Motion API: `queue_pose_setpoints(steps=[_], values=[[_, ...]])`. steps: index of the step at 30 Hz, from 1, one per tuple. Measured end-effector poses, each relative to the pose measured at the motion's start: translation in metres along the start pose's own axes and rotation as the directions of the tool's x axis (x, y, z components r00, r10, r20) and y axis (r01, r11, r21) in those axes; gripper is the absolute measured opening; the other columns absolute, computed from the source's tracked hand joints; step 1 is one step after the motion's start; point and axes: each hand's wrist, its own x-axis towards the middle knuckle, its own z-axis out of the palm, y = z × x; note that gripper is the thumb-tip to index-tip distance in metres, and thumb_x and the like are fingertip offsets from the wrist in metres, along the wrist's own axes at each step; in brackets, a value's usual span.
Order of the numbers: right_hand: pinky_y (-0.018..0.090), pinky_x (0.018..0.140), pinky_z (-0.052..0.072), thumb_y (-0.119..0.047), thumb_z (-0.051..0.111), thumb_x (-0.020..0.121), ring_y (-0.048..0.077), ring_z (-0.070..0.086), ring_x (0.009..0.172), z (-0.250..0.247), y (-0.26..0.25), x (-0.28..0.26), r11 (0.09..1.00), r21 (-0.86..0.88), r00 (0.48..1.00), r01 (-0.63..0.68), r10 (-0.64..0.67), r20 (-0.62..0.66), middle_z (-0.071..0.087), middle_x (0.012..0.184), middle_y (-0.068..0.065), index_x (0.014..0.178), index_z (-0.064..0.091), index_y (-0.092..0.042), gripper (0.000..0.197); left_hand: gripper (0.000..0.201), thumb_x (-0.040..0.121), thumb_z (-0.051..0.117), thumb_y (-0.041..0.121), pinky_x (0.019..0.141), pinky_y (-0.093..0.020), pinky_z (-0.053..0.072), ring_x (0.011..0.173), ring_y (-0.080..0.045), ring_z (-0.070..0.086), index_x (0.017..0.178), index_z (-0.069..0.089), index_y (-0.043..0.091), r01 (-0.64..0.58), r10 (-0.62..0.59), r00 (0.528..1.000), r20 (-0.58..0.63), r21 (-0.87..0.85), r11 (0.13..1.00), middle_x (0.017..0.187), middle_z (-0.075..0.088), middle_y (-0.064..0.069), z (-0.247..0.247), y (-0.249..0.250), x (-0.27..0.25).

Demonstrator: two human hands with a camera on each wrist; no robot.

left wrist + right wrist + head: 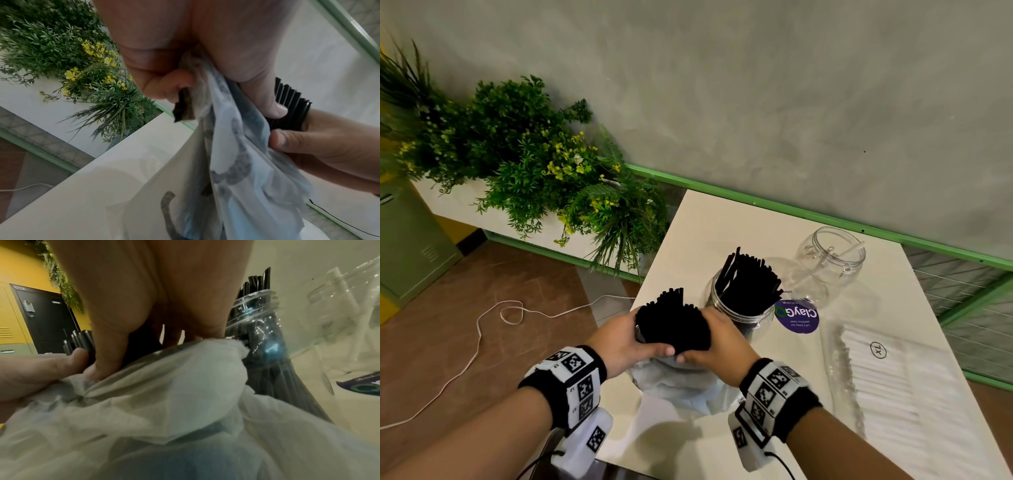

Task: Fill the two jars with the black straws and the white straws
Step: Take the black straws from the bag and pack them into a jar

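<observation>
Both hands clasp one thick bundle of black straws (671,325) above the table's near left part. My left hand (619,339) grips it from the left and my right hand (719,342) from the right, thumbs meeting at the front. A crumpled clear plastic bag (681,383) hangs below the bundle, pinched under both thumbs (275,110). Just behind stands a clear jar (743,308) with black straws fanning out of it. A second clear jar (832,260) at the back holds one white straw. A clear pack of white straws (893,387) lies at the right.
The white table (722,233) has its left edge beside my left hand, with brown floor and a white cable (482,329) below. A round purple sticker (798,317) sits between the jars. Green plants (534,164) fill the back left; a green rail (791,205) runs behind.
</observation>
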Motion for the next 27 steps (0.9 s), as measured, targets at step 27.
queue_pose_setpoints(steps=[27], values=[[0.017,0.084,0.047,-0.013,0.065,0.086,-0.015,0.051,0.096,-0.014,-0.014,-0.009,0.994,0.108,0.914,0.029,0.017,-0.406,0.052,0.106,-0.026,0.129,0.04,-0.033,0.053,0.079,0.048,0.067,0.079,0.069,-0.013,0.044,0.088,-0.005,0.059,0.111,0.052,0.032,-0.026,0.026,1.0,0.005,0.076,0.997,0.092,0.06,0.018,0.004,-0.007,0.004]])
